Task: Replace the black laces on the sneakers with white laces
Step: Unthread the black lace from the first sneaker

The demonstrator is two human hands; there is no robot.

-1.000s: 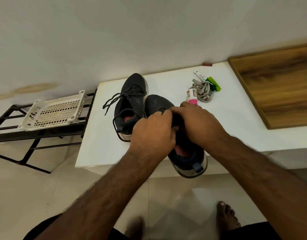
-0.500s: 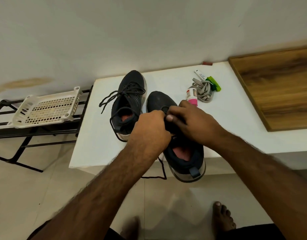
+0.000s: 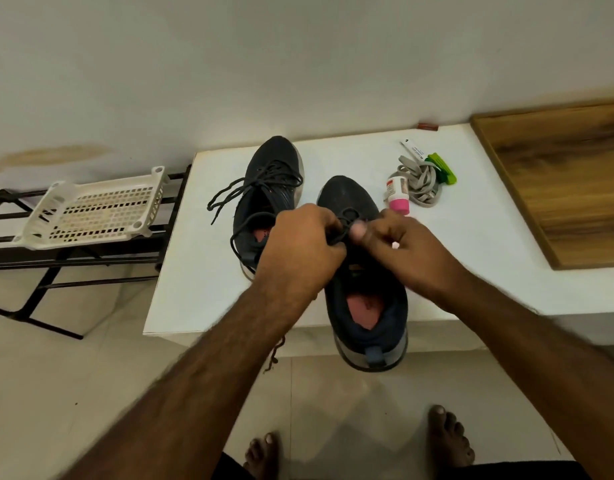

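Two dark sneakers on a white tabletop (image 3: 201, 299), both carrying black laces; none swapped yet, by the look of it.

Near sneaker (image 3: 364, 306): heel hangs over the front edge of the tabletop, toe toward the wall. Knit dark upper, pale grey sole, pink insole, small heel loop. Left hand (image 3: 298, 247) and right hand (image 3: 399, 244) meet over its lace area, fingers curled, each grip pinched on the black lace (image 3: 345, 223), a thin round cord looped between them. Judged step: loosening or pulling that lace out. One frayed end seems to dangle below the left forearm.

Far sneaker (image 3: 271, 188): just beside the first, fully laced, ends loose and spilling to the left. Untouched.

White laces (image 3: 419, 183): flat, greyish-white bundle, coiled, well apart from the hands, toward the wall.

Other items: small bottle with pink cap (image 3: 397, 194), touching the bundle; green clip-like item (image 3: 442, 169); wooden board (image 3: 561, 181); perforated white plastic basket (image 3: 94, 211) on a black metal rack (image 3: 28, 268).

Remaining: strip both sneakers, thread the white laces.
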